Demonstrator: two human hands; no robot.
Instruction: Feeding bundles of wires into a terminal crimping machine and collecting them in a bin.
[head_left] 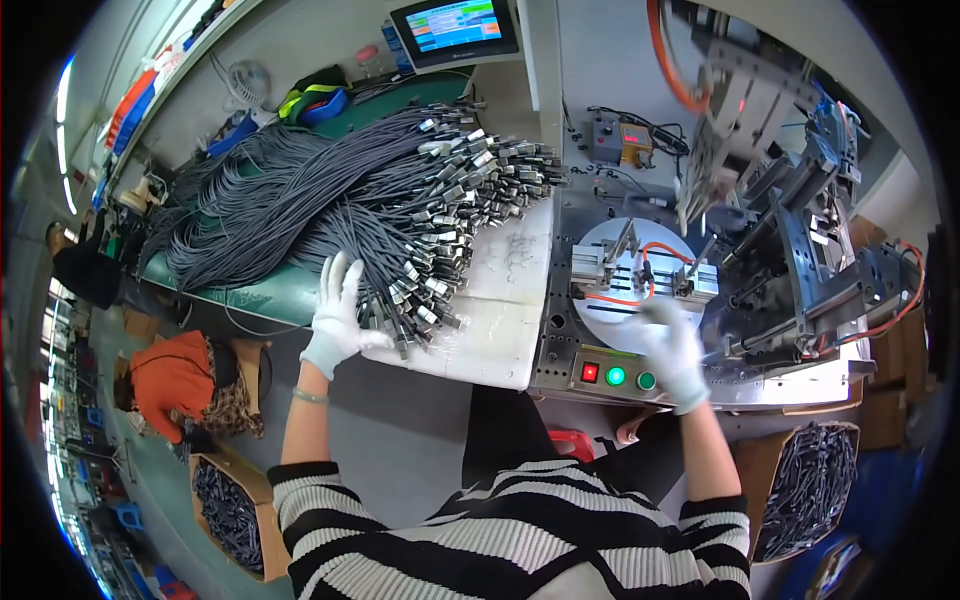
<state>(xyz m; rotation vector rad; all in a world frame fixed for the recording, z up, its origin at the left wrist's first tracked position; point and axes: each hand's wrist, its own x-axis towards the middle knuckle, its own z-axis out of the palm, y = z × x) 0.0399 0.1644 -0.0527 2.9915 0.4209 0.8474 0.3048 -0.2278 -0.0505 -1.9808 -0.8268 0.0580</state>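
My left hand (338,315), in a white glove, has its fingers spread at the near edge of a large pile of dark grey cables (310,190). Its thumb and fingertips lie by the silver metal connectors (425,280); whether they touch is unclear. My right hand (668,350), gloved too, is smeared by motion over the near edge of a round white plate (600,318). Its fingers cannot be made out, nor anything in them. Metal clamp blocks (690,283) and orange tubes (665,248) sit on that plate.
A machine head (740,120) hangs above the plate, with metal framework (800,270) to its right. Red and green buttons (616,376) line the front. Boxes of dark parts stand at lower left (232,510) and lower right (810,490). A person in orange (172,385) bends at left.
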